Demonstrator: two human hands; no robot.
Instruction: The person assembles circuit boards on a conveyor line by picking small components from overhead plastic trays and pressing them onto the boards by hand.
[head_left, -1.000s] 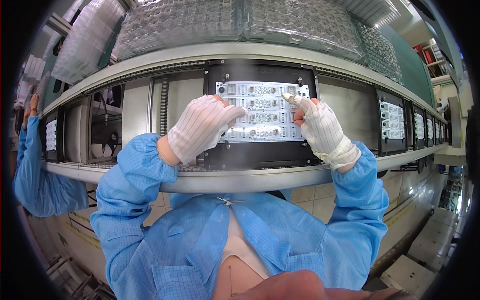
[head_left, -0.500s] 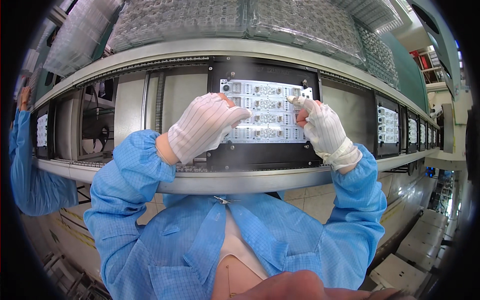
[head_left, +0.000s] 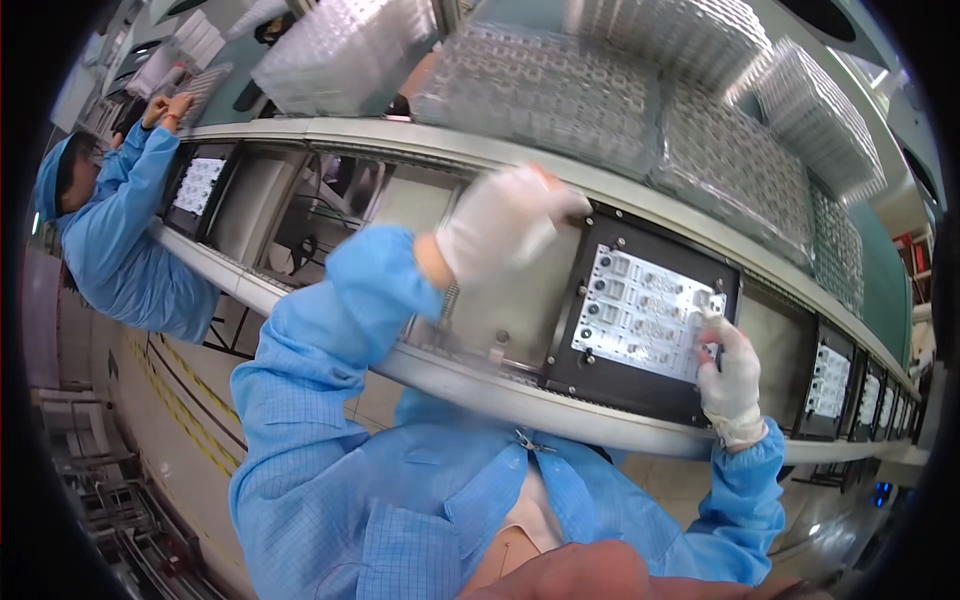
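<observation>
A white circuit board panel (head_left: 645,311) with several rows of small components lies on a black carrier plate (head_left: 640,390) on the line. My right hand (head_left: 730,372), in a white glove with some bare fingertips, is at the panel's right edge. Its fingers are bent together, and whatever they pinch is too small to make out. My left hand (head_left: 508,222), gloved too, hangs over the line to the left of the carrier, near its upper left corner. Motion smears its fingers, so I cannot tell whether it holds anything.
Stacks of clear plastic trays (head_left: 545,88) stand along the far side, beyond the metal rail (head_left: 350,132). More carriers with white boards (head_left: 828,380) sit farther right on the line. At the far left, a person in blue (head_left: 125,235) works beside another board (head_left: 198,185).
My left hand has left the panel and moved away to the left. My right hand stays at the panel's right edge. The whole view has turned and shifted left.
</observation>
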